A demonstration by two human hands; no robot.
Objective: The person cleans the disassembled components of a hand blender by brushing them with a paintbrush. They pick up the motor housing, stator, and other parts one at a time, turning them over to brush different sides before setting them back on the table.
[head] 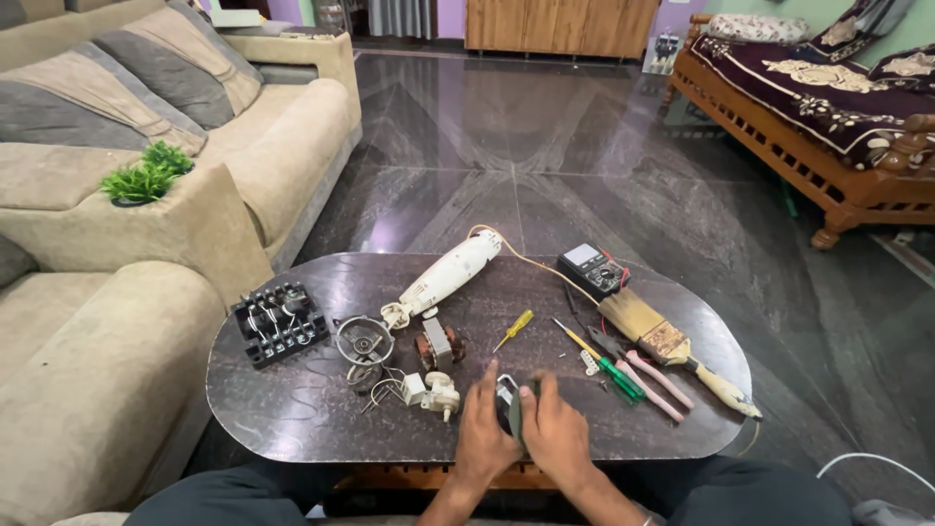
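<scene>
Both of my hands meet at the near edge of a dark oval table (292, 409). My left hand (484, 429) and my right hand (553, 431) together grip a small dark part (508, 399) with a grey metal face, held between them just above the tabletop. Left of my hands lie a small white motor piece with loose wires (433, 392), a copper-wound motor core (439, 346) and a round metal housing (364, 341). A yellow screwdriver (513, 329) lies just beyond my hands.
On the table: a white appliance body (446, 276) with a cord, a black slotted block (279, 322), a multimeter (592, 269), a wide paintbrush (672, 349), pink-handled pliers (648, 378), a green screwdriver (604, 362). A beige sofa (117, 292) stands left, a wooden bench (808, 146) far right.
</scene>
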